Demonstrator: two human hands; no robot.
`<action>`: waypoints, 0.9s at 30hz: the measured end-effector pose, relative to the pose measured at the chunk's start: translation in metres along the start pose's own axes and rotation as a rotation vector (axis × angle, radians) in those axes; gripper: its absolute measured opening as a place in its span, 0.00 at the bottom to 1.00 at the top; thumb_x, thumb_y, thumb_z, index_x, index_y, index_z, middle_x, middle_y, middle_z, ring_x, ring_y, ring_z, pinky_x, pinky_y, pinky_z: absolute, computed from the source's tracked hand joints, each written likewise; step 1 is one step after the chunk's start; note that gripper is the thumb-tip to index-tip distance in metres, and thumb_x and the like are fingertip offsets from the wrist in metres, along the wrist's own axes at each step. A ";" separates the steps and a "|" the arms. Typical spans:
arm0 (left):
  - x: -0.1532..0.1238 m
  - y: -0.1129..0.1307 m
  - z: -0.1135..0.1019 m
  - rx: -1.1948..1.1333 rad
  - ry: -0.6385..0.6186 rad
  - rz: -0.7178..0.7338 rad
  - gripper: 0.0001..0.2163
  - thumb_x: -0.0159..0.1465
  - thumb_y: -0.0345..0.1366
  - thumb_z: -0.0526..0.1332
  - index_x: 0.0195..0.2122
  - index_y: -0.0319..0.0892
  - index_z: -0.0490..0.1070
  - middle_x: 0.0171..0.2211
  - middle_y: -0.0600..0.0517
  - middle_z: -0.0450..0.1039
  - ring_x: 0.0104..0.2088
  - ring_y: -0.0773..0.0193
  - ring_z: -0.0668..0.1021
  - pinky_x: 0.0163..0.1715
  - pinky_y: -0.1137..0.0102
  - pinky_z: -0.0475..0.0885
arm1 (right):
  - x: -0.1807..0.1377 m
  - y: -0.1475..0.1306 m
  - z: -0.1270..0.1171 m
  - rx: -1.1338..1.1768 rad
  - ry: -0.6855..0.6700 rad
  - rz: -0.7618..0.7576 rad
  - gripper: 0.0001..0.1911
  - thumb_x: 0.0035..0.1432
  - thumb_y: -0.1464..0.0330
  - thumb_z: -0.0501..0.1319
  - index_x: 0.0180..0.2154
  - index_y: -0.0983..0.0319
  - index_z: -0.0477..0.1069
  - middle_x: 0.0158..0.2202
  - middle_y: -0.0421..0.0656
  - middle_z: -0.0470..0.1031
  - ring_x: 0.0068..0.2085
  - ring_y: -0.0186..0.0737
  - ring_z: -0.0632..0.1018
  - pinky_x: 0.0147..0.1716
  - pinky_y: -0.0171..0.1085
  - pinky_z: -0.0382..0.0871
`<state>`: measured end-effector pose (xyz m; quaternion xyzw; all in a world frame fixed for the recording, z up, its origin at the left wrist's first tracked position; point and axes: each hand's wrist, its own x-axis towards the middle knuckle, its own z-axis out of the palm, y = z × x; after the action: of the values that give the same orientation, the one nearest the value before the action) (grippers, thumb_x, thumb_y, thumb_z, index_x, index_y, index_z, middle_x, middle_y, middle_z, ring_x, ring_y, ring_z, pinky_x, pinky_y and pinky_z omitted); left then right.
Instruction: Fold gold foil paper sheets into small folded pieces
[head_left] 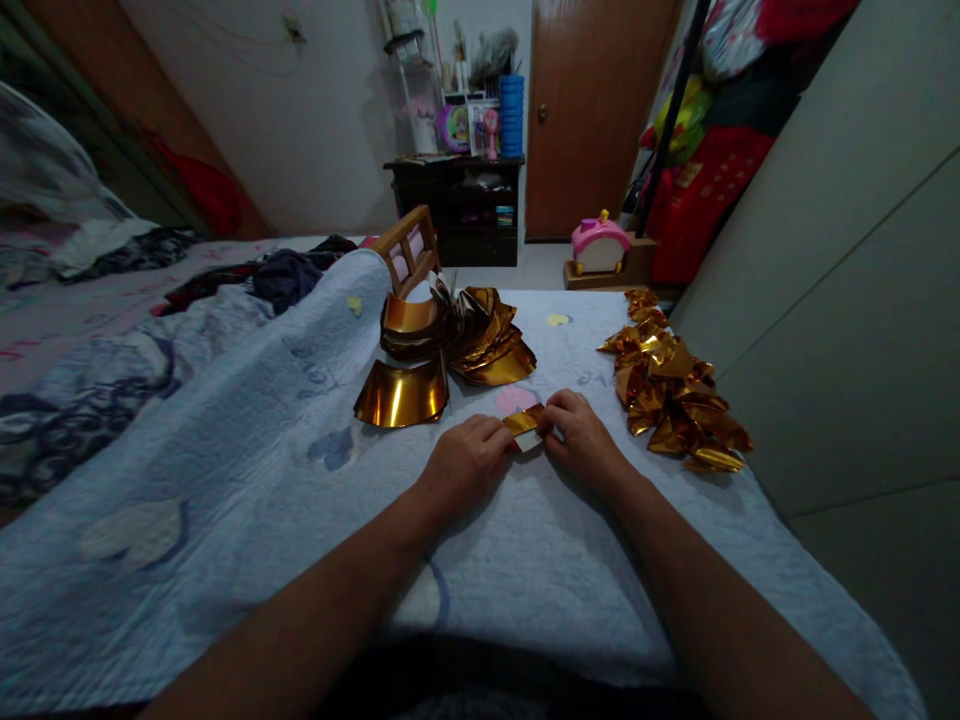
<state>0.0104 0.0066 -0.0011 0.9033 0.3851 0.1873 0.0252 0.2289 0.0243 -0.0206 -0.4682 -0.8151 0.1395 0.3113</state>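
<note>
Between my two hands is a small sheet of gold foil paper [524,419], partly folded so that its pale back shows along the near side. The fingers of my left hand [471,455] pinch its left end. At its right end, my right hand [580,440] grips with thumb and fingers. Both hands rest low over the blue quilted cloth [517,560]. Beyond my left hand lies a fanned stack of gold foil sheets [487,335], with a few curved sheets [401,393] at its near left. To the right sits a heap of folded gold foil pieces [671,385].
A wooden chair back [409,245] stands behind the stack at the far edge. A pink toy [600,243] sits past the far right corner. Rumpled clothes [285,275] lie on the bed at left. A pale cabinet [847,300] borders the right side.
</note>
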 end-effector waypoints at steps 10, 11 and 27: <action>0.000 0.001 0.005 0.029 -0.046 -0.027 0.03 0.67 0.28 0.61 0.40 0.41 0.74 0.39 0.47 0.77 0.39 0.57 0.76 0.40 0.64 0.73 | -0.001 -0.001 0.003 0.041 0.017 0.007 0.12 0.52 0.82 0.59 0.32 0.60 0.71 0.44 0.46 0.69 0.46 0.44 0.70 0.48 0.43 0.66; 0.001 0.000 0.005 0.020 -0.050 -0.018 0.04 0.68 0.27 0.61 0.40 0.40 0.74 0.39 0.48 0.77 0.39 0.57 0.77 0.41 0.64 0.74 | -0.001 -0.001 0.003 0.049 0.001 0.006 0.11 0.53 0.82 0.58 0.32 0.60 0.71 0.42 0.45 0.70 0.45 0.44 0.70 0.48 0.42 0.66; -0.001 -0.005 0.012 -0.013 -0.004 -0.140 0.06 0.68 0.29 0.57 0.41 0.41 0.73 0.38 0.47 0.75 0.41 0.56 0.75 0.42 0.62 0.74 | -0.001 0.002 0.004 -0.030 -0.048 0.014 0.10 0.59 0.79 0.60 0.36 0.61 0.77 0.39 0.46 0.74 0.43 0.45 0.71 0.45 0.42 0.65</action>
<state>0.0101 0.0105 -0.0136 0.8743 0.4462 0.1859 0.0447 0.2279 0.0249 -0.0256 -0.4748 -0.8212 0.1408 0.2835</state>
